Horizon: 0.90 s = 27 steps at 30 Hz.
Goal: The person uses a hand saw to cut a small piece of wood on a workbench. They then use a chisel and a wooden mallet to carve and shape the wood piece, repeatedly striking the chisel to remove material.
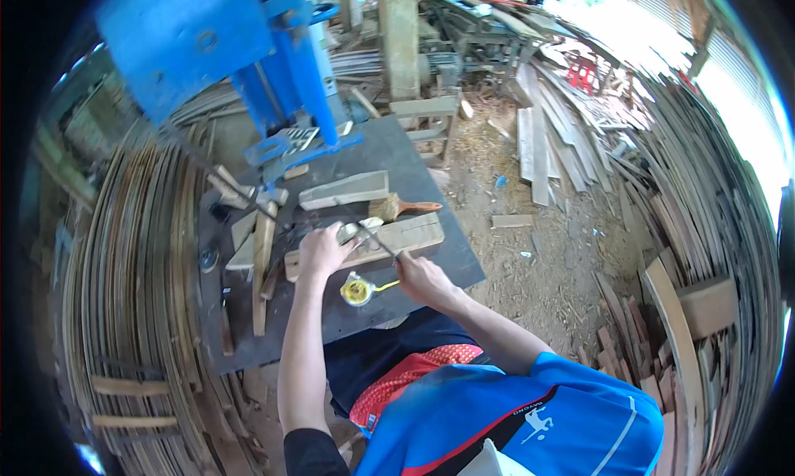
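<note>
The head view is showing a dark bench point(454, 267) with both hands working above it; the right hand point(425, 279) is clenching the near end of a thin dark tool point(378, 240), which is slanting away toward the far edge and crossing a small pale wood block point(364, 227); the left hand point(323, 249) is grasping that block by its left end, over a long wooden board point(421, 234) that is lying across the bench between the left and right edges.

A tape measure point(356, 291) is resting just beside the board on the near-edge side, its yellow strip pointing toward the right hand; a brush point(418, 206) is lying beyond the board, its handle reaching toward the right edge; a wood offcut point(344, 191) is lying behind the brush; a narrow wooden strip point(262, 269) is running along the left side; a blue machine point(186, 49) is standing at the far edge.
</note>
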{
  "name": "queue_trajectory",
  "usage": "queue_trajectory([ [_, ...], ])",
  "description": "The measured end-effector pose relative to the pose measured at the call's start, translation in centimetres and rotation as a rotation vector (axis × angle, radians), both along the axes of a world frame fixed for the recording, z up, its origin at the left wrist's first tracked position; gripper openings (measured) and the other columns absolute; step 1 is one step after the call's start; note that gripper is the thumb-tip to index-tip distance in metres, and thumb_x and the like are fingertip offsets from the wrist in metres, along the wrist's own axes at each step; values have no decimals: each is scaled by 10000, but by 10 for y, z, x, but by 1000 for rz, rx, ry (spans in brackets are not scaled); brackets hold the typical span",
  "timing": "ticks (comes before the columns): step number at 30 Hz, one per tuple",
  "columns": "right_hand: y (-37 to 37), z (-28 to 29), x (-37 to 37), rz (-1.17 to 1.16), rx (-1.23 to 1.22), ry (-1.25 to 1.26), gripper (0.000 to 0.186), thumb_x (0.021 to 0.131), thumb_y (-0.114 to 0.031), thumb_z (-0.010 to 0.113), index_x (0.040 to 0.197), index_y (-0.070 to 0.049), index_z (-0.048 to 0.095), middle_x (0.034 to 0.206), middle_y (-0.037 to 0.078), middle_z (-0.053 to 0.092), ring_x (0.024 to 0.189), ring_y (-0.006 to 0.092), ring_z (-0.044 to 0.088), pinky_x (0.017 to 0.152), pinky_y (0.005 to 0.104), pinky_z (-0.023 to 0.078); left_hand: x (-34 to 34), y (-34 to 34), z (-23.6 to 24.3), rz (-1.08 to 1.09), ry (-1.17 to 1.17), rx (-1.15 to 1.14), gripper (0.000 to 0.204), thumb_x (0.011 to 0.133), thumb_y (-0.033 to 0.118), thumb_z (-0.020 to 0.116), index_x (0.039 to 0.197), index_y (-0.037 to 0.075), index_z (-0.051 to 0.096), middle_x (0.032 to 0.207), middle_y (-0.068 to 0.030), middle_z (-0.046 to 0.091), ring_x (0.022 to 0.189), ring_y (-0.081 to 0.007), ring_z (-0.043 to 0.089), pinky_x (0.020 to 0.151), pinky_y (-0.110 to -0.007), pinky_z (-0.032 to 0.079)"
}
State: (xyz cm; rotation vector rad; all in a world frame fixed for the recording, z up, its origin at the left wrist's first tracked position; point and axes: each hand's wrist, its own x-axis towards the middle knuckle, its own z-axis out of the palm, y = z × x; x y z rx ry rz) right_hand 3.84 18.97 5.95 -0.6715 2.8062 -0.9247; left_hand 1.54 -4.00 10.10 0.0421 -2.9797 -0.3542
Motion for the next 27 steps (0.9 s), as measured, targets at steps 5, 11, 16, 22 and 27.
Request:
queue_trajectory([
  [5,-4,-13,-7,40,75,54,257,1002,-228,426,981,20,491,732,301,636,718,490,642,627,578,519,-3,-9,-11,-47,26,37,451,782,451,728,1111,147,683,902,-163,716,874,-324,698,741,-445,558],
  [11,-20,1,-14,34,16,19,283,1011,-235,422,934,23,510,772,336,622,769,514,623,692,601,497,-5,-8,-13,-49,0,6,487,804,555,685,1047,133,679,790,-167,707,778,-345,704,703,-450,566],
  [16,-33,-7,-26,66,67,6,292,1011,-216,401,979,40,539,830,339,625,805,509,615,723,580,487,-3,-13,-18,-4,13,-10,497,805,572,678,1089,165,687,776,-149,712,757,-307,716,678,-434,572],
  [22,1,-48,-35,184,56,28,402,1043,-275,343,1057,43,589,1016,296,628,974,457,609,808,509,490,-7,-15,-9,32,-92,120,482,758,582,705,917,128,719,795,-135,705,787,-326,704,712,-463,547],
  [27,-9,-21,-35,140,107,-53,451,1052,-346,348,1141,43,557,1087,322,591,1058,470,569,867,519,451,-5,-19,-20,-19,38,90,401,756,464,731,972,128,698,812,-138,709,808,-325,706,718,-451,555],
])
